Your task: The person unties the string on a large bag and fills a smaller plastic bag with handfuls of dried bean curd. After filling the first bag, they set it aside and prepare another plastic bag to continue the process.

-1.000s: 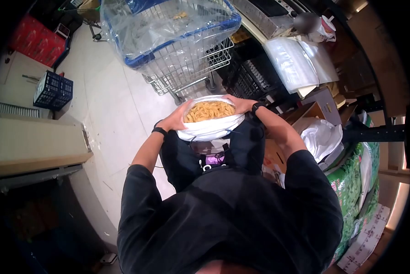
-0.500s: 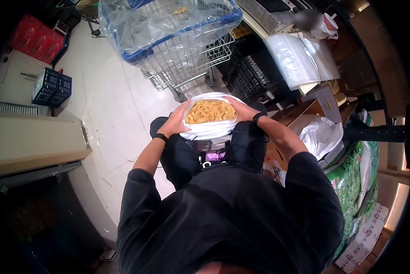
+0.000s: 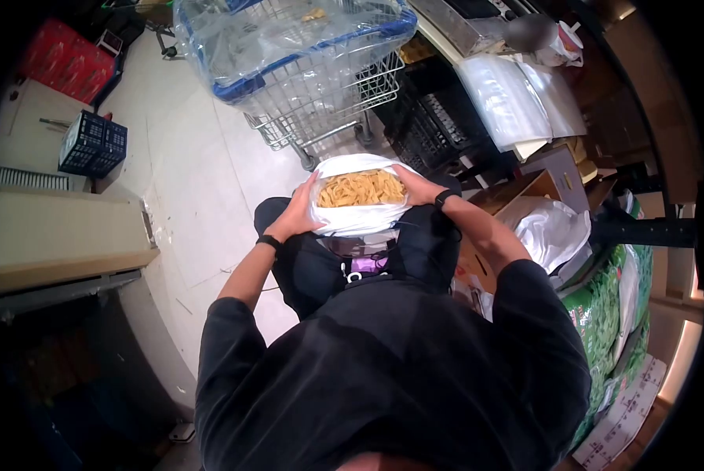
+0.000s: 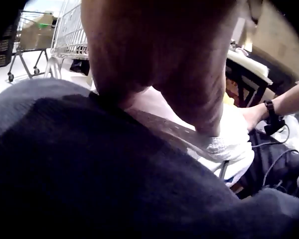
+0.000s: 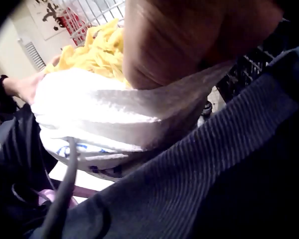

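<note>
A white woven sack [image 3: 360,222] with a rolled-down rim sits between the person's knees, full of yellow, curled strips [image 3: 360,189] that look like dry pasta. At its left side the left hand [image 3: 295,213] grips the rim, thumb toward the opening. Opposite it, the right hand [image 3: 419,187] holds the right side of the rim in the same way. The right wrist view shows the sack's folded wall [image 5: 99,109] bulging below that hand, with blue print low down. In the left wrist view, the left hand [image 4: 164,64] hides most of the sack.
Ahead stands a wire shopping cart [image 3: 320,90] lined with clear plastic, a few yellow pieces inside. Black crates [image 3: 430,125] and a stack of clear bags [image 3: 501,102] are at the right. Behind them sit an open carton [image 3: 528,204] and green sacks [image 3: 603,314]. A blue crate [image 3: 93,145] stands left.
Both hands keep hold of the rim. More of the sack's white far rim shows behind the strips, and the left knee has spread outward.
</note>
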The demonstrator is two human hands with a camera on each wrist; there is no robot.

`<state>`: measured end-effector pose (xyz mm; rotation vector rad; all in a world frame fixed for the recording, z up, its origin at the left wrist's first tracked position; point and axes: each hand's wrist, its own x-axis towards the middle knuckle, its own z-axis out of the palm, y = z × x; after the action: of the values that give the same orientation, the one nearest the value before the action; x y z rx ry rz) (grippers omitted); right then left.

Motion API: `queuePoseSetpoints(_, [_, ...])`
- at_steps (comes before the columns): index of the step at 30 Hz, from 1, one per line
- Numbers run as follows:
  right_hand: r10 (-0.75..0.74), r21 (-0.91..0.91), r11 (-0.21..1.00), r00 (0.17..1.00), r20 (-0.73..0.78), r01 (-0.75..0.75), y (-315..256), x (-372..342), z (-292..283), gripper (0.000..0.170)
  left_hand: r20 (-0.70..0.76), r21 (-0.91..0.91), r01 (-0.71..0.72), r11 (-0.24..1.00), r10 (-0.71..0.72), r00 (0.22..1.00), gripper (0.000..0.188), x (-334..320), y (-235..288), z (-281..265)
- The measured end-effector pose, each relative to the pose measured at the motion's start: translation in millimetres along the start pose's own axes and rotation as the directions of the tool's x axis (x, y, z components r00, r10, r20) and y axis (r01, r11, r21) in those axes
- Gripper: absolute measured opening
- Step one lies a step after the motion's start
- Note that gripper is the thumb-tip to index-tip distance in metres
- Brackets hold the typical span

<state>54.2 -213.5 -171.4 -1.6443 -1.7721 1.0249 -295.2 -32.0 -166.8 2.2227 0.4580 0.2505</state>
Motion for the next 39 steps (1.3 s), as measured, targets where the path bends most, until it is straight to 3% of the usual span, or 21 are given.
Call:
queuePoseSetpoints(2, [0.015, 0.026, 1.000, 1.000, -0.023, -0.015, 8, 6, 3, 0.090, -0.051, -0.033, -0.013, 0.999, 0.011, 0.999, 0.142, 7, -16, 6])
queuePoseSetpoints(4, [-0.090, 0.067, 0.993, 0.994, -0.056, 0.093, 8, 12, 1, 0.083, -0.075, 0.001, -0.049, 0.999, 0.049, 0.996, 0.145, 16, -25, 7])
queuePoseSetpoints(6, [-0.100, 0.051, 0.993, 0.993, -0.056, 0.103, -6, 13, -11, 0.082, -0.055, -0.017, 0.012, 1.000, -0.013, 0.998, 0.143, 17, -36, 1])
queuePoseSetpoints(8, [-0.113, -0.182, 0.977, 0.994, -0.006, 0.110, -19, 15, -17, 0.089, -0.082, 0.006, 0.017, 1.000, -0.016, 0.996, 0.144, 18, -41, 2])
queuePoseSetpoints(10, [-0.031, -0.206, 0.978, 0.998, 0.052, 0.041, -12, 22, -21, 0.094, -0.017, 0.121, 0.181, 0.976, -0.180, 0.983, 0.145, 27, -46, 5])
queuePoseSetpoints(12, [-0.124, -0.026, 0.992, 0.992, 0.016, 0.125, -12, 24, -25, 0.093, 0.020, 0.128, 0.193, 0.973, -0.197, 0.980, 0.149, 39, -53, 3])
queuePoseSetpoints(13, [-0.123, -0.026, 0.992, 0.992, 0.016, 0.124, -8, 27, -26, 0.093, 0.060, 0.045, 0.269, 0.962, -0.271, 0.961, 0.150, 44, -56, 1])
queuePoseSetpoints(14, [-0.081, 0.101, 0.992, 0.993, 0.081, 0.073, 2, 33, -24, 0.093, 0.104, -0.033, 0.344, 0.938, -0.339, 0.935, 0.151, 49, -71, 1])
queuePoseSetpoints(15, [-0.049, 0.219, 0.976, 0.988, 0.149, 0.016, 11, 41, -24, 0.093, 0.117, -0.135, 0.298, 0.945, -0.283, 0.952, 0.153, 53, -86, 0])
queuePoseSetpoints(17, [0.033, 0.379, 0.908, 0.932, 0.362, -0.179, 32, 56, -27, 0.093, 0.167, -0.171, 0.346, 0.922, -0.319, 0.933, 0.153, 55, -85, -8])
queuePoseSetpoints(20, [-0.012, 0.429, 0.892, 0.943, 0.333, -0.140, 38, 55, -15, 0.093, 0.215, -0.192, 0.390, 0.900, -0.349, 0.912, 0.146, 53, -85, -7])
queuePoseSetpoints(21, [-0.038, 0.360, 0.930, 0.958, 0.284, -0.070, 31, 49, -14, 0.095, 0.195, -0.136, 0.323, 0.937, -0.295, 0.936, 0.142, 53, -83, -5])
queuePoseSetpoints(22, [-0.123, 0.482, 0.876, 0.961, 0.249, -0.013, 25, 43, -11, 0.093, 0.177, -0.078, 0.257, 0.963, -0.240, 0.954, 0.138, 49, -78, -3])
queuePoseSetpoints(24, [-0.105, 0.281, 0.957, 0.990, 0.094, 0.075, 31, 26, -3, 0.091, 0.151, 0.021, 0.239, 0.971, -0.239, 0.959, 0.133, 40, -42, -11])
queuePoseSetpoints(26, [-0.061, 0.312, 0.950, 0.994, 0.090, 0.030, 33, 16, 7, 0.090, 0.084, -0.091, 0.175, 0.980, -0.167, 0.982, 0.132, 29, -30, -7])
queuePoseSetpoints(28, [-0.003, 0.045, 0.999, 1.000, 0.009, 0.003, 29, 9, 6, 0.089, 0.107, -0.135, 0.183, 0.974, -0.169, 0.980, 0.128, 20, -16, -11])
queuePoseSetpoints(29, [0.041, -0.056, 0.998, 0.999, 0.012, -0.040, 23, 6, 3, 0.098, 0.060, -0.114, 0.128, 0.985, -0.121, 0.991, 0.123, 14, -10, -13])
queuePoseSetpoints(30, [0.043, -0.053, 0.998, 0.999, 0.011, -0.042, 16, 2, 1, 0.098, 0.013, -0.089, 0.073, 0.993, -0.072, 0.997, 0.118, 9, -3, -16])
queuePoseSetpoints(32, [-0.047, -0.154, 0.988, 0.991, -0.127, 0.027, 6, -7, -3, 0.107, -0.025, -0.017, 0.054, 0.998, -0.054, 0.998, 0.111, -4, 11, -18])
queuePoseSetpoints(37, [0.041, -0.144, 0.988, 0.991, -0.127, -0.059, -20, -20, -10, 0.105, -0.113, 0.183, 0.063, 0.981, -0.043, 0.993, 0.084, -17, 50, -13])
queuePoseSetpoints(39, [-0.004, -0.205, 0.978, 0.972, -0.234, -0.045, -37, -26, -13, 0.089, -0.115, 0.361, 0.018, 0.932, 0.026, 0.993, 0.071, -15, 56, -10])
